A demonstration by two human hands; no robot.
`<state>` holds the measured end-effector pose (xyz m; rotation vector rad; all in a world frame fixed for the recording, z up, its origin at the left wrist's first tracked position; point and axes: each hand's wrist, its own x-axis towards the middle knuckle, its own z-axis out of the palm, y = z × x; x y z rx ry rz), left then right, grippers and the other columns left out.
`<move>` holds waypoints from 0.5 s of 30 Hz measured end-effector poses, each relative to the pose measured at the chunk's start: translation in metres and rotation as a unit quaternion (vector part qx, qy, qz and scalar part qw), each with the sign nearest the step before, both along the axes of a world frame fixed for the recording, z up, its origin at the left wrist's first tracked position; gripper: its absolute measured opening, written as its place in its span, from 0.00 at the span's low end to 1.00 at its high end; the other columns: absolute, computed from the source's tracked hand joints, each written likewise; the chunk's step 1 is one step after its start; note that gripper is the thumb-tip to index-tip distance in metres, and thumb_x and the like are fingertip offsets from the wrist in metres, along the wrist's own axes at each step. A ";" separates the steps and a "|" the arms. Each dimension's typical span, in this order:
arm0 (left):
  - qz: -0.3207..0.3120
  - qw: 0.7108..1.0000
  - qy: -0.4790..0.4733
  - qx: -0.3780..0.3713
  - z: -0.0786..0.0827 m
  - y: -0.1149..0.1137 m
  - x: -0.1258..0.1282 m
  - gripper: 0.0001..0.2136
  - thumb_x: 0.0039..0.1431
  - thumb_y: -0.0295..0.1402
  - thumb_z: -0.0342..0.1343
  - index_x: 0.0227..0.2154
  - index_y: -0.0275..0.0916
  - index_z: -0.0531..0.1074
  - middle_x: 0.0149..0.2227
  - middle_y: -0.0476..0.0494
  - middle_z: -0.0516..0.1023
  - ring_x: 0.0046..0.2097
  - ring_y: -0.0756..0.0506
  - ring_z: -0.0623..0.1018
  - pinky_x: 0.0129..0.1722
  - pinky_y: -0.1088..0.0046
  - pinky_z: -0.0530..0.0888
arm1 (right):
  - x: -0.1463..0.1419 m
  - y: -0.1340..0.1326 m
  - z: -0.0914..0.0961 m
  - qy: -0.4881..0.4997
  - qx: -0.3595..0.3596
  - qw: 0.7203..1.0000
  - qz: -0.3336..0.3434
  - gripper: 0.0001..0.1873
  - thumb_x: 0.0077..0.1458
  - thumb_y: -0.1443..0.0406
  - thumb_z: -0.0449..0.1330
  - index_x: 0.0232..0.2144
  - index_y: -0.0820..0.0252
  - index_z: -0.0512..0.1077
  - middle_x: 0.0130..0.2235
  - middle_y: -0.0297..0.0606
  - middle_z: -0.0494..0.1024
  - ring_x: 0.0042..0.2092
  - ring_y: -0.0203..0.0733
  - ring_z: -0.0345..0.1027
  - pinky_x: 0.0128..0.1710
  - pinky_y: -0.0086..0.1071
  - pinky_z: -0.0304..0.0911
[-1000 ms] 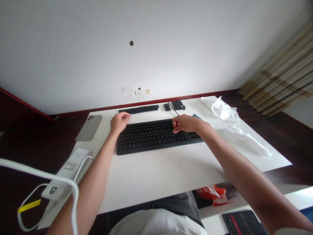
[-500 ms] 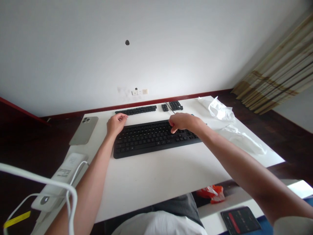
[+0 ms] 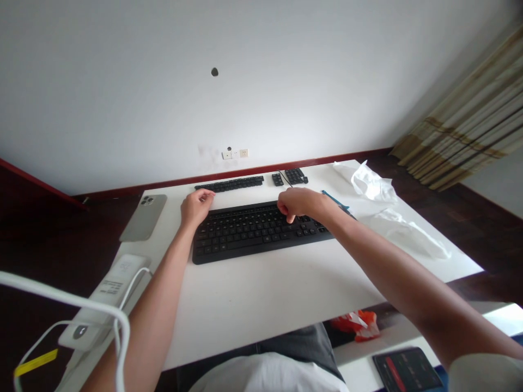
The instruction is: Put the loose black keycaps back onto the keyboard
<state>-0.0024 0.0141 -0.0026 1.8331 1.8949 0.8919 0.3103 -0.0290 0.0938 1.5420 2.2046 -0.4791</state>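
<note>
A black keyboard (image 3: 245, 245) lies on the white table (image 3: 253, 299) in front of me. My right hand (image 3: 297, 204) is closed over its right-middle part, thumb pointing down at the keys. Whether those curled fingers hold anything is hidden. By the keyboard's back left corner, my left hand (image 3: 196, 206) rests with fingers curled together; any small thing in them cannot be made out. Behind the keyboard are a long row of black keycaps (image 3: 232, 185), a small group of keycaps (image 3: 277, 179) and a larger block of keycaps (image 3: 295, 176).
Right of the keyboard lie a thin blue strip (image 3: 335, 200) and crumpled white wrapping (image 3: 370, 182). On the left are a phone (image 3: 143, 218) and a white power strip (image 3: 108, 288) with cables. A dark phone (image 3: 406, 370) and red plastic bag (image 3: 359, 325) sit below the table's front edge.
My right hand has shifted slightly left over the keyboard, and more of the blue strip shows beyond my wrist. My left hand stays at the back left corner. The view has shifted slightly.
</note>
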 end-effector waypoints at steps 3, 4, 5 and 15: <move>-0.002 1.000 0.003 0.004 0.000 0.000 0.000 0.12 0.59 0.42 0.55 0.38 0.46 0.82 0.34 0.49 0.83 0.36 0.45 0.78 0.37 0.71 0.68 | -0.003 0.006 -0.002 0.002 -0.004 1.000 -0.007 0.16 0.39 0.69 0.76 0.35 0.59 0.81 0.42 0.43 0.82 0.39 0.51 0.77 0.32 0.34 0.63; -0.002 1.000 0.003 0.004 0.000 0.000 0.000 0.12 0.59 0.42 0.56 0.38 0.46 0.82 0.33 0.49 0.83 0.36 0.44 0.78 0.37 0.71 0.68 | -0.004 0.009 -0.002 -0.001 -0.007 1.000 -0.007 0.17 0.38 0.69 0.76 0.34 0.59 0.81 0.42 0.43 0.82 0.39 0.52 0.77 0.32 0.34 0.63; -0.002 1.000 0.004 0.004 0.000 0.000 0.000 0.12 0.59 0.42 0.56 0.38 0.46 0.82 0.33 0.49 0.83 0.36 0.44 0.78 0.37 0.71 0.68 | -0.005 0.011 -0.001 -0.002 -0.010 1.000 -0.004 0.17 0.38 0.69 0.77 0.34 0.59 0.81 0.41 0.42 0.82 0.39 0.52 0.77 0.31 0.34 0.63; -0.007 1.000 0.007 0.005 -0.002 0.001 -0.001 0.11 0.60 0.41 0.56 0.37 0.48 0.82 0.33 0.50 0.83 0.36 0.44 0.78 0.38 0.70 0.68 | 0.005 0.017 -0.005 0.030 -0.035 0.999 -0.013 0.15 0.37 0.66 0.76 0.29 0.57 0.77 0.34 0.35 0.80 0.35 0.47 0.74 0.27 0.32 0.58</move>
